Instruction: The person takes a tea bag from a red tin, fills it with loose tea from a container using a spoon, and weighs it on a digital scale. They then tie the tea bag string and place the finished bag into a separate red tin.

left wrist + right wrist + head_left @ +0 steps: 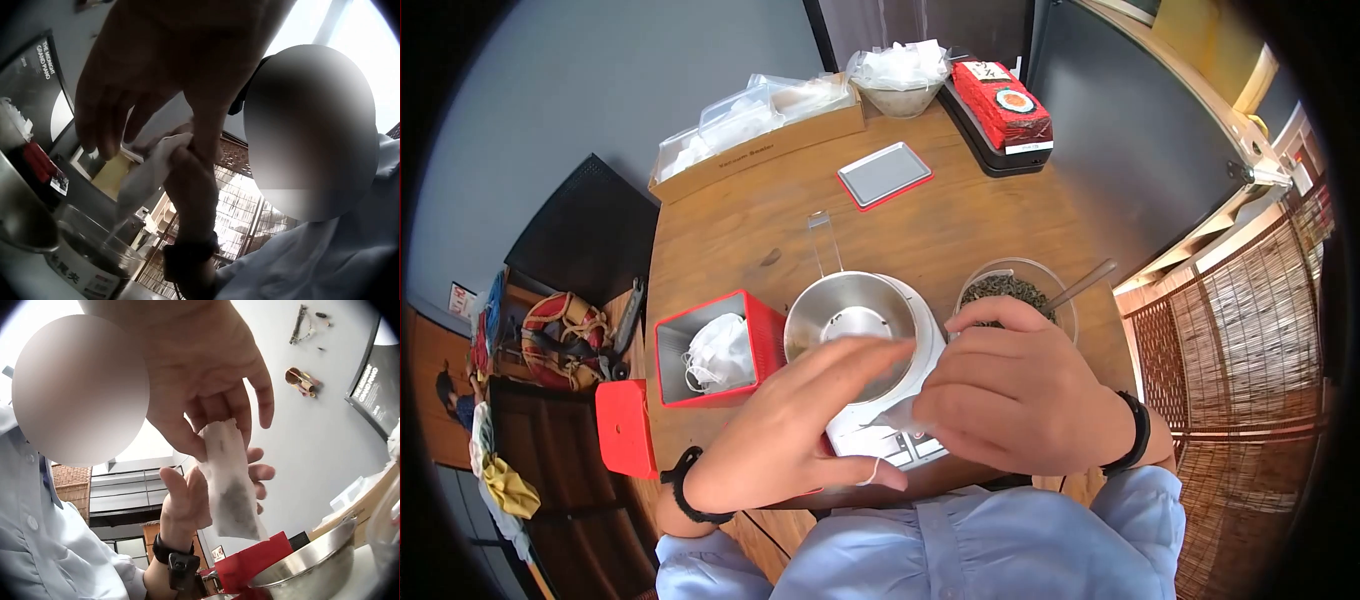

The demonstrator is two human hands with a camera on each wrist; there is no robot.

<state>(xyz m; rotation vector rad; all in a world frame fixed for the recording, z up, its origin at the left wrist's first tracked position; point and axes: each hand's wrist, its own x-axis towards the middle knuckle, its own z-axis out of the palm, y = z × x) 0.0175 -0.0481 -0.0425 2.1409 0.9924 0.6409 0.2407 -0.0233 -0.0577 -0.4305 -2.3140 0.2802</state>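
My right hand (1020, 395) pinches the top of a small white tea bag (228, 481), which hangs with dark leaves gathered at its bottom. Beside it my left hand (795, 420) is spread with the fingers fairly straight and the thumb apart, and a thin white string (870, 472) lies across the thumb. Under the hands a steel pan (840, 280) with a long handle stands on a white scale (925, 300), partly hidden by the left hand. Right of it, a clear bowl (1072, 320) holds dark dried leaves and a spoon (1085, 283), partly covered by the right hand.
A red-rimmed bin (772, 330) of white bags stands left of the pan, with a red lid (626, 430) beside it. Farther back lie a small grey tray (885, 175), a cardboard box (760, 135), a bowl of white packets (900, 100) and a red package (1000, 100).
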